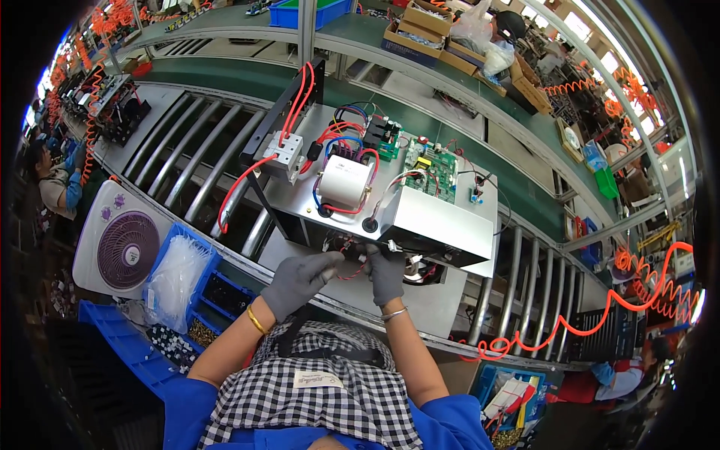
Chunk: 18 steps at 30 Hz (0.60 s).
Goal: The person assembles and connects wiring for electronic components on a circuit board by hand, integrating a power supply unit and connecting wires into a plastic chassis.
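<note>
A metal chassis (300, 201) with electrical parts lies in front of me on the roller conveyor. My left hand (304, 282), in a grey glove, is just off its near edge, fingers drawn together in a pinch; what they hold is too small to tell. Also grey-gloved, my right hand (385, 276) reaches to the underside of that edge with closed fingers, their grip hidden. Thin red wires (352, 274) run between the hands. A small white connector (394, 246) hangs by the right fingertips. On the chassis sit a white cylindrical component (345, 182) and a green circuit board (431, 171).
Conveyor rollers (199, 154) flank the chassis. At left are a purple-and-white fan (129, 251) and a blue bin (176, 277) with clear plastic bags. A coiled orange air hose (559, 326) loops across the right. Cardboard boxes (420, 30) stand on the upper shelf. Other people work at both sides.
</note>
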Available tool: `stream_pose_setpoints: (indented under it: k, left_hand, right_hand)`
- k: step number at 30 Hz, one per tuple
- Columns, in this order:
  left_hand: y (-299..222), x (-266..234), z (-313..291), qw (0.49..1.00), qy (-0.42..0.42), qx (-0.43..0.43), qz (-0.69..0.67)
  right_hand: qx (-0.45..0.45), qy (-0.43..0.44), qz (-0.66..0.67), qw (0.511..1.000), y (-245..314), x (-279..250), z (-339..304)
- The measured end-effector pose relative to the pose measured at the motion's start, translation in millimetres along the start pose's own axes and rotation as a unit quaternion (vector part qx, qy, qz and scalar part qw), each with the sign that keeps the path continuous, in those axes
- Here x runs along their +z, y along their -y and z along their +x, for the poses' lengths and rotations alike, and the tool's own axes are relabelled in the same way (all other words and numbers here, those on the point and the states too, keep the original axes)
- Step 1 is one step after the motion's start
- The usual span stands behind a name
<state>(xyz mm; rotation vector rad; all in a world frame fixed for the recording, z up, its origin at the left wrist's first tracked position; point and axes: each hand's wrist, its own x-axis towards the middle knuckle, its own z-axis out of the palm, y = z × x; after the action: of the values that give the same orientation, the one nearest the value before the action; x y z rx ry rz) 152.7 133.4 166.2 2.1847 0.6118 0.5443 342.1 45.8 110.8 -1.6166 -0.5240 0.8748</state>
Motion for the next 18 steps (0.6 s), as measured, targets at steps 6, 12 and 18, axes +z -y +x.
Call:
stream_pose_setpoints:
  k: [6, 12, 18]
  left_hand:
    - [-13.0, -3.3, 39.6, 0.985, -0.097, 0.133, 0.054]
    - [-12.8, 14.1, 75.1, 0.968, -0.024, 0.11, 0.224]
    - [-26.1, 19.2, 86.4, 0.938, 0.038, 0.082, 0.334]
  right_hand:
    - [-0.078, -0.054, 0.074, 0.993, -17.6, 14.2, 9.7]
    - [-0.052, 0.02, 0.175, 0.983, -17.7, 14.0, 9.0]
    - [0.048, 0.056, 0.325, 0.943, -14.6, 13.3, 11.6]
